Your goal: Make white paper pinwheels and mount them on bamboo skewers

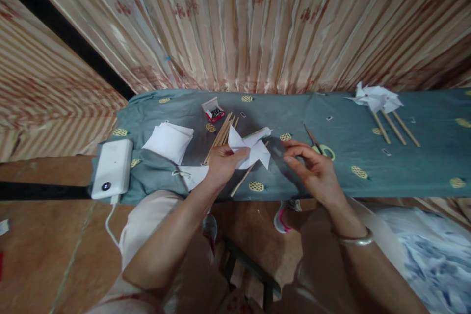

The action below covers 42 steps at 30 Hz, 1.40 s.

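Note:
In the head view, my left hand (223,164) pinches a white paper pinwheel (260,152) between thumb and fingers, above the table. Its folded blades point outward. To the right of it, my right hand (317,176) hovers with curled fingers, thumb and fingertips close together; whatever may be between them is too small to make out. Under the pinwheel lies a single wooden stick (240,184), partly covered. Several more wooden sticks (221,136) lie bundled just beyond my left hand. An opened small red box (215,113) of little dark metal pieces stands behind them.
A stack of white paper squares (168,140) and a white power bank (110,169) with a cable are at the left. Scissors (327,151) with pale green handles lie beyond my right hand. Several-bladed paper pinwheels on sticks (380,99) lie far right. A curtain (243,29) hangs behind the table.

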{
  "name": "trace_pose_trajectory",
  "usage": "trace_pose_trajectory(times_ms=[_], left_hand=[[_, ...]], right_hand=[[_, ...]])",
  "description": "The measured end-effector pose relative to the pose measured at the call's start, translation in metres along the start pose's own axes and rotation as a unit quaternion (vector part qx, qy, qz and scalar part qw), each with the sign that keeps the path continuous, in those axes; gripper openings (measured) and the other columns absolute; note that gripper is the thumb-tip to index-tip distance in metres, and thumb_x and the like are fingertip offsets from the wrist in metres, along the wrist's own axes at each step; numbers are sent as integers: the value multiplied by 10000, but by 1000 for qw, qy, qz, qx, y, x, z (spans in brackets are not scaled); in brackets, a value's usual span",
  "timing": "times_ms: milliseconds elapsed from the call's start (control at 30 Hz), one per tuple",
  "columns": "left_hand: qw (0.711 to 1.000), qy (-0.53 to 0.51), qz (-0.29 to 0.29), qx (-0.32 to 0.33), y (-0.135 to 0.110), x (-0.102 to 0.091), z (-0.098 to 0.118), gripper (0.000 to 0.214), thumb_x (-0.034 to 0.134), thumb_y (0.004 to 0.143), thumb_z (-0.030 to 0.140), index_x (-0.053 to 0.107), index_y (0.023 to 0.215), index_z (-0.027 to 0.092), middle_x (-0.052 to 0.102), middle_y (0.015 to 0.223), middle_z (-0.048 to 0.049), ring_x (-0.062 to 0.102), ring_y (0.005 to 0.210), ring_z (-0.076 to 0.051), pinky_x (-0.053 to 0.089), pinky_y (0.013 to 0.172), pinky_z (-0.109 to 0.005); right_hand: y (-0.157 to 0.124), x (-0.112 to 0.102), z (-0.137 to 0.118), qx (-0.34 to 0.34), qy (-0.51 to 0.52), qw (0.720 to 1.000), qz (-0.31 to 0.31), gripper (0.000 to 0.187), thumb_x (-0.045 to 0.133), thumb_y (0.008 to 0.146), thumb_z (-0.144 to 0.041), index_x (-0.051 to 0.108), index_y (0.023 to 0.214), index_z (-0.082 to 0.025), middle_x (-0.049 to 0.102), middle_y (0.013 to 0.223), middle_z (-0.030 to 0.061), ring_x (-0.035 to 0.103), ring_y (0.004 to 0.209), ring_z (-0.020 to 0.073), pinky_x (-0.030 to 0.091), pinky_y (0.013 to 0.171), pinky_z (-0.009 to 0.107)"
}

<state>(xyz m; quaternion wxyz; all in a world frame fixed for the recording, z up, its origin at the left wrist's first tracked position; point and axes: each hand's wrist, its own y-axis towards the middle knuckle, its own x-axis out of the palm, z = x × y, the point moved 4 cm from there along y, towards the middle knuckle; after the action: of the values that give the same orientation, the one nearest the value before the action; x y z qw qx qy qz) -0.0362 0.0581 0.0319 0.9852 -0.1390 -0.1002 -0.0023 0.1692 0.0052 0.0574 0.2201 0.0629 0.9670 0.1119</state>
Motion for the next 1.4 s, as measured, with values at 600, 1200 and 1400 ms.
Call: trace_pose_trajectory(times_ms=[600, 1200, 1400], left_hand=[[998, -20, -58, -31, -28, 6, 5, 306, 889, 493, 349, 762, 667, 131, 716, 646, -26, 606, 564, -134, 481, 558, -246], [997, -45, -61, -33, -29, 9, 4, 288, 889, 473, 339, 747, 630, 145, 699, 602, -6, 591, 538, -121, 480, 548, -240], [998, -11, -55, -22, -28, 5, 3, 274, 878, 510, 346, 747, 636, 141, 702, 614, -16, 610, 566, -139, 476, 543, -242]], right_hand=[[-4, 36, -44, -69, -61, 995, -36, 68, 603, 902, -232, 661, 888, -264, 388, 1547, 27, 217, 1497, 299, 268, 1175, 626], [-4, 36, -44, -74, -68, 994, -49, 61, 591, 910, -239, 634, 876, -265, 434, 1520, 35, 218, 1499, 281, 220, 1206, 602], [-4, 36, -43, -77, -76, 993, -46, 63, 594, 907, -236, 637, 867, -258, 452, 1509, 46, 262, 1483, 300, 262, 1183, 618]])
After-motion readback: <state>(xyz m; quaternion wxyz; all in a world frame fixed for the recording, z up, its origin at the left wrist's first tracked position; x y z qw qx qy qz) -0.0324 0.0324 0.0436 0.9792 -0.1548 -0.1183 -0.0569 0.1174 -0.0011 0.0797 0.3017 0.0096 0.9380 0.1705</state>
